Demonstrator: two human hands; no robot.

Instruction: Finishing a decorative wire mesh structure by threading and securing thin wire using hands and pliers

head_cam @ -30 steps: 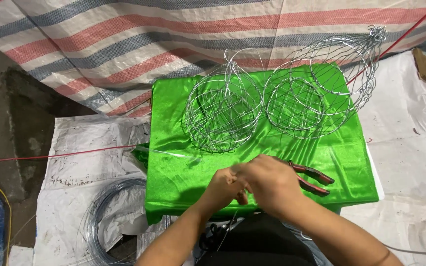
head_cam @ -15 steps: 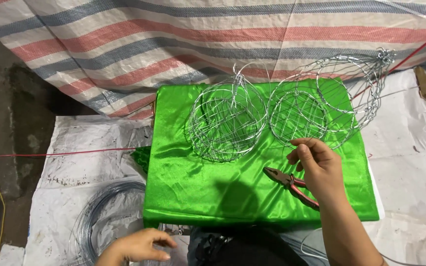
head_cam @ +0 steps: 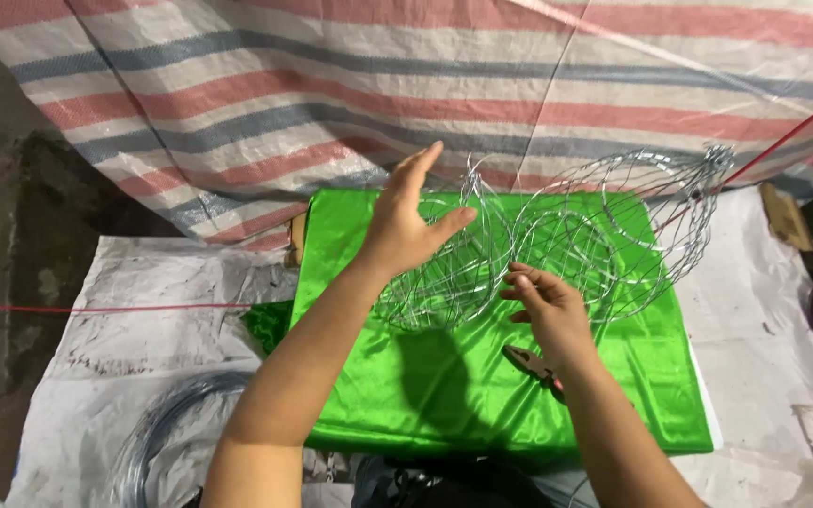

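Head view: both grips released over wire frames (head_cam: 529, 245) on green cloth (head_cam: 425, 376), striped tarp (head_cam: 237, 85) apparently behind.

makeshift craft workshop: striped tarp (head_cam: 237, 85) backdrop, wire coil (head_cam: 167, 423), pliers (head_cam: 531, 362) on cloth.

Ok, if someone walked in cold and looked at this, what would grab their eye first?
The bright green cloth in the middle, with two silver wire cages lying on it. The left hand rests open on the left cage, and the right hand touches the wire between the two, with pliers lying just under it. Behind hangs a red, grey and white striped tarp.
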